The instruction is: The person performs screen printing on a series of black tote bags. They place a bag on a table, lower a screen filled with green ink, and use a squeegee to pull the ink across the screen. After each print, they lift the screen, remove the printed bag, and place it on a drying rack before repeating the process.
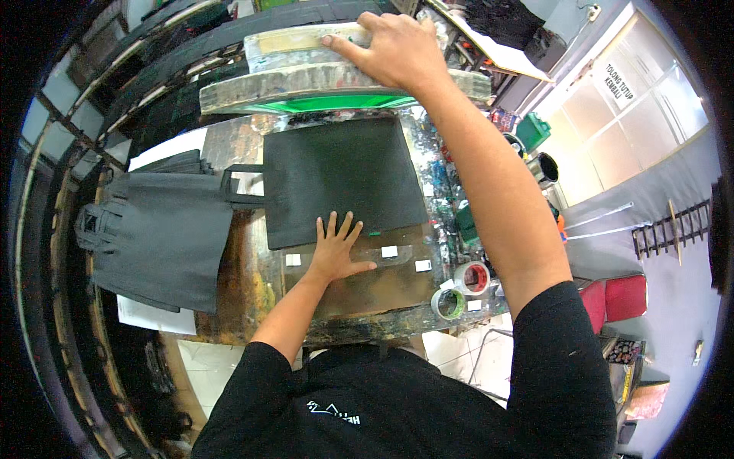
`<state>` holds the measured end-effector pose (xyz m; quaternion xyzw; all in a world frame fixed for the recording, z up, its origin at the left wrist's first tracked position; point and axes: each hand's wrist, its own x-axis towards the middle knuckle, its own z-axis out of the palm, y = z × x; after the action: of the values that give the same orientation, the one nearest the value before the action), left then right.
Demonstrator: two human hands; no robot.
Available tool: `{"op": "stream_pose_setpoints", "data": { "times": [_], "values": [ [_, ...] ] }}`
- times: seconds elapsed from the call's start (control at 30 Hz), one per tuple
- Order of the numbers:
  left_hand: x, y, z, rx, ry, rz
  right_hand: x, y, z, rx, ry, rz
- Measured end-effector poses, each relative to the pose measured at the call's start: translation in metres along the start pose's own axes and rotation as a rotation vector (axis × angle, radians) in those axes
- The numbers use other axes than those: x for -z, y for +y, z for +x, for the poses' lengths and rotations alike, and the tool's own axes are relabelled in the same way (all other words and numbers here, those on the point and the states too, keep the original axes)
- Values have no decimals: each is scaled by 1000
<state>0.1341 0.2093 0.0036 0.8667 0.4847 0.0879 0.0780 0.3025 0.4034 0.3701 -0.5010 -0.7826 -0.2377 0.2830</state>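
Note:
My left hand [333,256] lies flat with fingers spread, its fingertips on the near edge of a black fabric tote bag [340,180]. The bag is spread on the worktable, its handles pointing left. At the far side, my right hand [401,50] curls over a pale, stained bar that looks like a squeegee [294,44]; its fingertips are partly hidden. This bar rests along the wooden rail of a printing screen frame [344,83]. The frame is tilted up off the table, and bright green [336,102] shows below its rail.
A stack of dark tote bags [160,237] lies at the left on white sheets. Two tape rolls, one with a red core [472,278] and one green [448,304], sit at the table's near right. Small white squares [423,265] dot the surface. Cups and containers [543,168] stand right.

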Motion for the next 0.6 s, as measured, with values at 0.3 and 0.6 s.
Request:
{"op": "stream_pose_setpoints", "data": {
  "times": [0.3,0.6],
  "values": [
    [-2,10,-21,-58,113,-62,43,-11,-5,-77,-170,157],
    [-7,15,-30,-68,141,-115,37,-22,0,-112,-239,202]
  ]
}}
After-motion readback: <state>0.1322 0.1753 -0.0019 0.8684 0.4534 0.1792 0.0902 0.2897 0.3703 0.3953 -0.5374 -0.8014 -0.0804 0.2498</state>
